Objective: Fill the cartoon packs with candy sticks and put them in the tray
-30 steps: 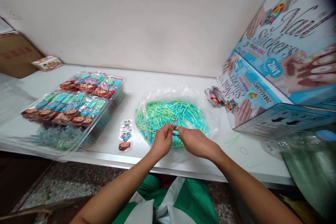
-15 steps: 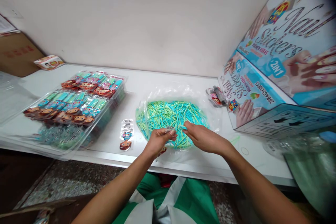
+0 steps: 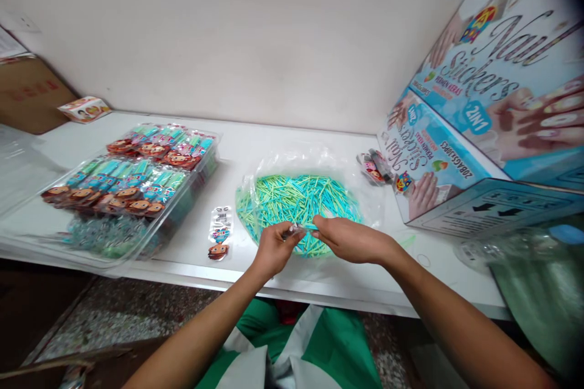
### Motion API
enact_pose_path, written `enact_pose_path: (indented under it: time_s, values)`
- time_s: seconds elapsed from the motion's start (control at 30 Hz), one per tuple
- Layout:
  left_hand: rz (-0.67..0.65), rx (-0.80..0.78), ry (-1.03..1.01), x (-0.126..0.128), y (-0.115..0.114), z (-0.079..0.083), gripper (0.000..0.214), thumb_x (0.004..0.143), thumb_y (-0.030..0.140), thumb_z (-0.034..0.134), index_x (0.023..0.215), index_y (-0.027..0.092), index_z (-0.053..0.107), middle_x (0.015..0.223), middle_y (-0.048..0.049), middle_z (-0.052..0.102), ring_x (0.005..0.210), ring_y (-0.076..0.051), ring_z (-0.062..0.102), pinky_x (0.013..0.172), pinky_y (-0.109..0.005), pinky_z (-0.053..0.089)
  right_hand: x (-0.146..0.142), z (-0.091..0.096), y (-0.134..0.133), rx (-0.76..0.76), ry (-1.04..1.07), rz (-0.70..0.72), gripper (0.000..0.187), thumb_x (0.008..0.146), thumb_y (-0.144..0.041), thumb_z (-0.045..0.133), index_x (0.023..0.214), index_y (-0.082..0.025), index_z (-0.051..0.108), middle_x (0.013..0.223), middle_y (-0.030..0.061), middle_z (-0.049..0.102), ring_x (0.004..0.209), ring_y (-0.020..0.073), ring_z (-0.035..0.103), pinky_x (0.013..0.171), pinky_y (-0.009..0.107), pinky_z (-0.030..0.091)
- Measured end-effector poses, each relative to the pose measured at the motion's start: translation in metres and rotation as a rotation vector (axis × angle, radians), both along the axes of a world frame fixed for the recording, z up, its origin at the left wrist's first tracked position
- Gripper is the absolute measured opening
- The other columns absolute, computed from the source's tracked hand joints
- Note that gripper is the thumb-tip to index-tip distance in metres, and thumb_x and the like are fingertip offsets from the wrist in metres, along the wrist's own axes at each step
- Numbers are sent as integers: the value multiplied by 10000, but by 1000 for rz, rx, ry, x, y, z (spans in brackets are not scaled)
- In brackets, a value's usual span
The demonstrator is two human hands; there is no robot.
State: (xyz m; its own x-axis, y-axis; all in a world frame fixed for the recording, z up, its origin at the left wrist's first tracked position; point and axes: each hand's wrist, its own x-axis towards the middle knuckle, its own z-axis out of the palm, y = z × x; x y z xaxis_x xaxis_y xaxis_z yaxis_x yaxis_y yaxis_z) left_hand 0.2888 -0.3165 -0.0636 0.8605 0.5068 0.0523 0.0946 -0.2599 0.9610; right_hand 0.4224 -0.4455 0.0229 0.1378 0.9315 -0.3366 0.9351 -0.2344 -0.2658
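Observation:
My left hand is closed on a small clear printed packet, mostly hidden by the fingers. My right hand pinches a few blue candy sticks, their ends at the packet's mouth; whether they are inside it I cannot tell. Both hands are over the front of a clear plastic bag that holds a heap of thin green and blue sticks. Left of the bag, a flat printed packet with a cartoon head lies on the table.
A clear tub of filled packets stands at left. Nail Stickers boxes are stacked at right, with small packets beside them. A clear bottle lies at the right edge, and a brown carton sits far left.
My hands have come together: the right has moved slightly left with the blue sticks, bringing them to the packet. The left hand has turned the packet so less of it shows.

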Motion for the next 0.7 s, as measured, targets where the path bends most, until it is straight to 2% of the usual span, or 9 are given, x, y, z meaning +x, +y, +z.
enact_pose_path:
  time_s: [0.1,0.17,0.27,0.33,0.4,0.47,0.53,0.6,0.7]
  values:
    - [-22,266,10,-4,2,4,278,846,382,524,699,160,605,640,12,561,628,-122,497,601,-238,347,-3,-2,1,-33,-16,17,289,954,-344,304,1039,-138,488,828,129,658,721,225,607,549,262,306]
    - [-64,439,-8,-6,4,7,213,866,321,498,777,171,619,726,-13,619,703,-148,543,673,-263,369,-5,-5,2,-41,-18,18,312,939,-312,343,1142,-108,465,834,150,669,734,247,620,547,272,320]
    - [-161,664,-2,-7,5,9,163,855,212,477,947,181,609,849,-55,656,822,-203,575,765,-321,377,-7,-10,5,-61,-18,19,459,886,-218,413,1319,-74,363,867,172,682,770,274,635,565,289,357]
    - [-235,741,49,-7,4,13,205,860,206,452,1018,175,578,876,-80,654,846,-230,580,762,-340,383,-7,-13,8,-61,13,10,577,837,-167,451,1385,-70,297,902,174,685,792,280,636,588,299,383]
    - [-319,736,107,-8,1,17,208,887,246,407,1011,168,556,873,-92,646,839,-239,586,725,-332,391,-4,-13,10,-24,82,-4,662,806,-161,484,1420,-81,251,973,175,676,831,276,630,621,307,405]
    - [-375,632,138,-9,-3,21,208,908,278,365,949,168,536,835,-87,637,792,-225,594,672,-307,393,0,-10,12,25,164,5,710,786,-188,538,1429,-106,250,1066,174,649,898,269,614,664,307,417]
    - [-392,414,137,-10,-7,23,216,920,300,338,891,174,511,767,-62,622,704,-188,592,626,-278,394,6,-4,12,62,269,49,705,772,-246,597,1409,-150,310,1082,140,645,917,246,605,687,290,418]
    - [-402,119,124,-11,-9,24,251,927,348,322,859,176,491,713,-36,602,611,-148,571,586,-255,400,10,0,12,128,387,70,585,802,-337,589,1343,-197,414,986,80,669,838,199,612,677,268,415]
    - [-472,-281,106,-10,-13,21,312,905,449,359,854,164,476,705,-30,596,549,-115,554,556,-241,423,7,-3,16,324,428,-36,324,903,-403,427,1114,-208,576,816,24,651,708,145,582,657,255,405]
